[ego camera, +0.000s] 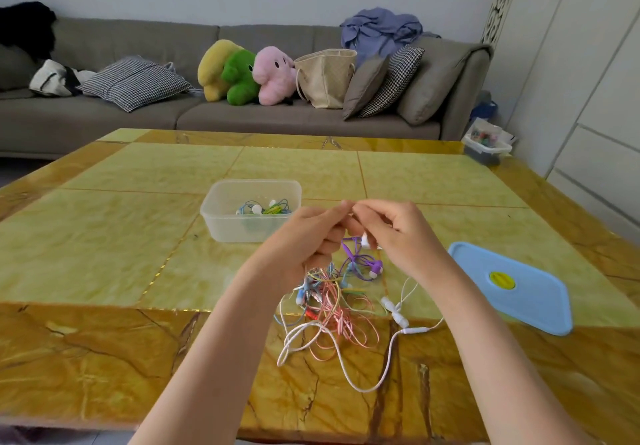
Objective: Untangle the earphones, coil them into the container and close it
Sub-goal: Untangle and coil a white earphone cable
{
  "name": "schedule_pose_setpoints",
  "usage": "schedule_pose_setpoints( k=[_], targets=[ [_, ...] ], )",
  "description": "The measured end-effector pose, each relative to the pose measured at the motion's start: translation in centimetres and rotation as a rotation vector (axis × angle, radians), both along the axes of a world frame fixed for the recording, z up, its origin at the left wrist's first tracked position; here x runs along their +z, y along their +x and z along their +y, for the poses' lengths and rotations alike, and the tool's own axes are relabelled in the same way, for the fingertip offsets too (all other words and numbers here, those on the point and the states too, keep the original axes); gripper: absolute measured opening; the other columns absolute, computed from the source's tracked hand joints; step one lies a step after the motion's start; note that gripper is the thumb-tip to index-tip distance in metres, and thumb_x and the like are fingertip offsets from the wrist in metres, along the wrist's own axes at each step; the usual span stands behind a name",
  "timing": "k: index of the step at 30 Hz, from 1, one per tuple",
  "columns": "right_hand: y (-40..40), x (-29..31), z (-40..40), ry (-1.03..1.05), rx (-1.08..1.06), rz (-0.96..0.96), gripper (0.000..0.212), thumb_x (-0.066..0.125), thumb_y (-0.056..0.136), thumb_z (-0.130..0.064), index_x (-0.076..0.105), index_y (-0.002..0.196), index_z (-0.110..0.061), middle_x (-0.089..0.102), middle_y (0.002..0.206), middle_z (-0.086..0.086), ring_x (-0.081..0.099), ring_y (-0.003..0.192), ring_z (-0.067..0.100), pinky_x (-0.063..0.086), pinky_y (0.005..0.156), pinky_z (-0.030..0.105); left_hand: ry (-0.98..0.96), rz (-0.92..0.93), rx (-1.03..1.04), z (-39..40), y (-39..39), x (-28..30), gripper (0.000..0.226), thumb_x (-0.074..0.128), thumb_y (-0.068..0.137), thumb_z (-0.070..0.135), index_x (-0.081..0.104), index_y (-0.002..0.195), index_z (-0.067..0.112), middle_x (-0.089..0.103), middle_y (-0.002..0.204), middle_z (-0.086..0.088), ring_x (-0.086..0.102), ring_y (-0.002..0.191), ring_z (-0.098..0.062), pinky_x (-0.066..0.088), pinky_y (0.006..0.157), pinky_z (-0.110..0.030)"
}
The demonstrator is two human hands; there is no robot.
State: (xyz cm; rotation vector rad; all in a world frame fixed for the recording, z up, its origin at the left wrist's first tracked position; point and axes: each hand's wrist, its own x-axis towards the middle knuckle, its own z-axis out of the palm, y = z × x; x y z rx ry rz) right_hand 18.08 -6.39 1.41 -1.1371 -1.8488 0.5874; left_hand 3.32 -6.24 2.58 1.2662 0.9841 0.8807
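Note:
A tangle of earphones [329,306] in pink, white, purple, blue and yellow hangs from my hands onto the table. My left hand [308,236] grips a bunch of the cords. My right hand [394,233] pinches a cord by a white plug, fingertips touching those of the left. White earbuds [394,313] lie to the right of the pile. The clear plastic container [221,212] stands open behind my hands, with a coiled blue and green pair [266,207] inside. Its blue lid [519,288] lies flat at the right.
The yellow marble table [104,254] spreads wide on both sides. Behind it stands a grey sofa [138,115] with cushions, plush toys [242,70] and a beige bag [325,77]. A small box of bits [486,143] sits beyond the table's far right corner.

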Motion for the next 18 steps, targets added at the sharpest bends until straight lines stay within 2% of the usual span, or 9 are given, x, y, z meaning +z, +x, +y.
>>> schedule_pose_setpoints(
  k=[1,3,5,7,10,13,15,17,18],
  targets=[
    [0.0,-0.1,0.1,-0.073,0.016,0.035,0.027,0.049,0.095,-0.020,0.069,0.083,-0.006,0.060,0.063,0.016,0.048,0.055,0.029,0.044,0.058,0.044,-0.043,-0.070,0.018,0.1,-0.2,0.2,0.040,0.043,0.097,0.031,0.054,0.062,0.015,0.022,0.047,0.010,0.017,0.037,-0.003,0.011,0.034,-0.015],
    [-0.1,-0.2,0.0,-0.179,-0.005,0.131,0.025,0.049,0.095,-0.024,0.070,0.085,-0.013,0.068,0.072,0.004,0.057,0.064,0.018,0.049,0.068,0.038,-0.108,-0.222,0.051,0.5,-0.8,0.6,0.040,0.043,0.097,0.027,0.047,0.058,0.018,0.019,0.045,0.011,0.015,0.034,-0.002,0.009,0.031,-0.015],
    [0.0,-0.5,0.1,-0.130,-0.169,0.272,0.026,0.047,0.096,-0.019,0.068,0.080,-0.019,0.068,0.075,-0.005,0.061,0.068,0.010,0.051,0.071,0.029,-0.138,-0.335,0.101,0.8,-1.4,0.7,0.036,0.041,0.095,0.022,0.044,0.059,0.018,0.019,0.043,0.011,0.015,0.031,-0.001,0.009,0.030,-0.015],
    [0.3,-0.6,0.1,-0.095,-0.273,0.371,0.031,0.044,0.097,-0.016,0.066,0.075,-0.018,0.067,0.072,-0.005,0.062,0.066,0.008,0.052,0.070,0.027,-0.167,-0.450,0.166,1.1,-1.9,0.7,0.035,0.040,0.094,0.020,0.043,0.060,0.017,0.021,0.041,0.011,0.016,0.030,-0.002,0.009,0.030,-0.015],
    [-1.1,-0.5,-0.6,-0.318,0.004,0.317,0.030,0.043,0.098,-0.020,0.067,0.082,-0.012,0.070,0.079,0.001,0.066,0.075,0.009,0.052,0.074,0.026,-0.188,-0.622,0.203,1.3,-2.0,0.7,0.033,0.039,0.095,0.021,0.043,0.062,0.016,0.023,0.040,0.010,0.019,0.029,-0.003,0.011,0.030,-0.014],
    [-3.4,-1.3,-1.2,-0.487,0.223,0.120,0.026,0.052,0.093,-0.035,0.070,0.089,-0.017,0.071,0.091,-0.008,0.063,0.095,0.010,0.045,0.092,0.028,-0.125,-0.625,0.221,1.1,-1.4,0.9,0.034,0.038,0.096,0.022,0.045,0.063,0.015,0.025,0.040,0.010,0.020,0.029,-0.003,0.014,0.031,-0.013],
    [-4.3,-1.5,-1.6,-0.546,0.324,0.156,0.026,0.054,0.092,-0.033,0.067,0.087,-0.011,0.069,0.081,-0.006,0.064,0.090,0.013,0.045,0.095,0.031,-0.084,-0.602,0.221,1.1,-1.1,1.0,0.033,0.039,0.097,0.023,0.047,0.065,0.015,0.029,0.042,0.010,0.023,0.031,-0.002,0.018,0.031,-0.012],
    [-4.2,-1.4,-1.7,-0.591,0.387,0.246,0.026,0.052,0.093,-0.026,0.060,0.077,-0.007,0.056,0.059,-0.003,0.063,0.070,0.020,0.048,0.086,0.036,-0.082,-0.626,0.192,1.2,-1.0,1.0,0.031,0.039,0.097,0.023,0.049,0.068,0.015,0.035,0.044,0.010,0.028,0.032,-0.001,0.024,0.031,-0.011],
    [-3.9,-1.3,-1.7,-0.622,0.393,0.309,0.026,0.052,0.092,-0.024,0.057,0.072,-0.007,0.047,0.054,-0.002,0.059,0.059,0.018,0.050,0.080,0.036,-0.099,-0.655,0.167,1.2,-1.2,1.0,0.031,0.039,0.097,0.023,0.050,0.069,0.014,0.038,0.045,0.010,0.031,0.032,-0.001,0.027,0.031,-0.010]
  ],
)
